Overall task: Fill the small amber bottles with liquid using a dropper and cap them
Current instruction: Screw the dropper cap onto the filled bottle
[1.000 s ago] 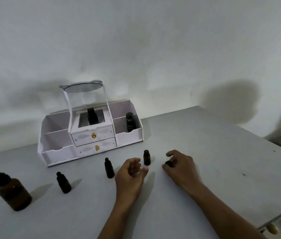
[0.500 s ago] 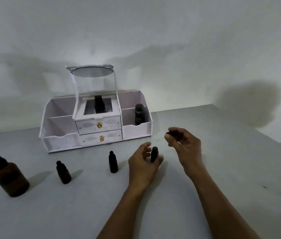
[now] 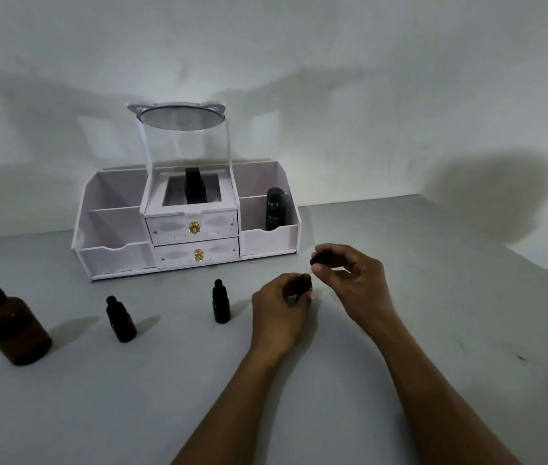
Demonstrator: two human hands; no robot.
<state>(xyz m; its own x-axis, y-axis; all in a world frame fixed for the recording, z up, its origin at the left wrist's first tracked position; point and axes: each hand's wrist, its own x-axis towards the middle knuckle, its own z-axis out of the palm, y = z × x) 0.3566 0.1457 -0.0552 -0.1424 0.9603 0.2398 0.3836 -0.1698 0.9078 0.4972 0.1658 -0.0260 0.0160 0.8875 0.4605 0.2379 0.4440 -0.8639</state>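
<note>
At centre frame the left hand (image 3: 277, 308) grips a small amber bottle (image 3: 303, 284) while the right hand (image 3: 355, 281) pinches its black cap (image 3: 320, 257) just above.

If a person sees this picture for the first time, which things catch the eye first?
Probably the two hands at centre: the left hand holds a small amber bottle, and the right hand pinches a dark cap just above it. Behind them stands a white organizer with a mirror on top.
</note>
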